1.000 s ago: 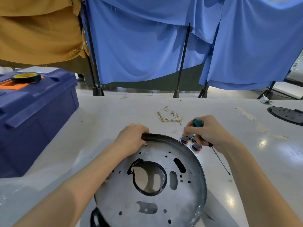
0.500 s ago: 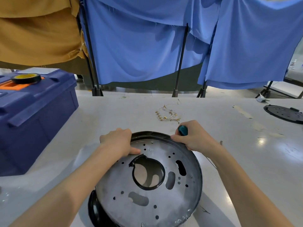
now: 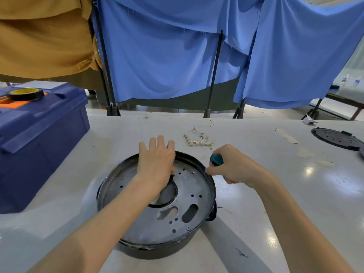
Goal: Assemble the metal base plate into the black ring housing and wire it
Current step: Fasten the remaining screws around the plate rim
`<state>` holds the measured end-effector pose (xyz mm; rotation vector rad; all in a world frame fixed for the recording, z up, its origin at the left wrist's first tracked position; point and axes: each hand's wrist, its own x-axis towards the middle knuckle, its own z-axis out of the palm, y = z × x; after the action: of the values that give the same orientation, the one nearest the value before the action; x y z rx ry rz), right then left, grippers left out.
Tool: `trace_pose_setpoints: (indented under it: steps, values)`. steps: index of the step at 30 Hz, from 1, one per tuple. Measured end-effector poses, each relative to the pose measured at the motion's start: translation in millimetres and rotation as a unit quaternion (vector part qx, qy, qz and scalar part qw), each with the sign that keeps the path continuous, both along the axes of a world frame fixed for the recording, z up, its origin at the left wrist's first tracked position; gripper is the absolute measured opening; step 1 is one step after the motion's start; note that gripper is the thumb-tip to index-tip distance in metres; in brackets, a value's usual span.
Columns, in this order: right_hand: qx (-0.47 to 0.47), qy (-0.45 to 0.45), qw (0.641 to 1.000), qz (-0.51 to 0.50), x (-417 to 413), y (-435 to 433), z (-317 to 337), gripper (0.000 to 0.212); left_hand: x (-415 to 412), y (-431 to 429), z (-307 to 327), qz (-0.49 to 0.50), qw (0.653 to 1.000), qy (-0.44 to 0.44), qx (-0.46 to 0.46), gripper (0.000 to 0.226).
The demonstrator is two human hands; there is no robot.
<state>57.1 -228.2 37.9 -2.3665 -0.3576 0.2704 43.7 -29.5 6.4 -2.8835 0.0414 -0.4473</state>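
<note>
The round metal base plate, full of holes and slots, lies flat inside the black ring housing on the white table. My left hand rests on the plate's far side, fingers spread straight over the rim, thumb near the central hole. My right hand grips a screwdriver with a teal handle beside the housing's right rim, its fingertips touching the rim. The shaft is hidden by the hand. A bundle of thin wires with gold terminals lies just beyond the housing.
A large blue toolbox stands at the left with a roll of black tape on top. A black perforated disc lies at the far right. Blue and tan cloths hang on stands behind the table's far edge.
The plate and housing dropped from tilted to flat on the table. My left hand let go of the rim and spread over the plate. My right hand moved down beside the right rim.
</note>
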Motion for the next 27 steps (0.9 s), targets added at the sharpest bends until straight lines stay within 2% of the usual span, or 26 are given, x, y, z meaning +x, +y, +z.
trace_pose_setpoints:
  steps: [5, 8, 12, 17, 22, 27]
  values:
    - [0.014, -0.056, 0.998, -0.035, 8.1, 24.0, -13.9, 0.029, -15.6, -10.9, -12.1, 0.006, 0.987, 0.104, -0.121, 0.054]
    - [0.01, -0.063, 0.997, -0.051, 7.6, 25.9, -18.8, 0.029, -16.8, -4.5, -10.3, -0.006, 0.982, 0.136, -0.132, 0.05]
    - [-0.009, -0.033, 0.999, -0.025, 1.3, 21.9, -13.0, 0.022, -14.0, 2.6, -1.3, -0.026, 0.975, 0.152, -0.159, 0.042]
    - [0.005, 0.067, 0.996, 0.054, -6.7, 18.5, 0.6, 0.02, -10.5, 12.8, 0.6, -0.062, 0.97, 0.163, -0.168, 0.035]
    - [0.004, -0.014, 1.0, -0.018, 2.5, 26.9, -6.2, 0.018, -6.1, 18.5, -1.9, -0.099, 0.964, 0.172, -0.175, 0.034]
    - [0.055, -0.035, 0.997, -0.048, -0.3, 36.0, -20.2, 0.037, -4.4, 25.1, -5.8, -0.116, 0.962, 0.168, -0.183, 0.03]
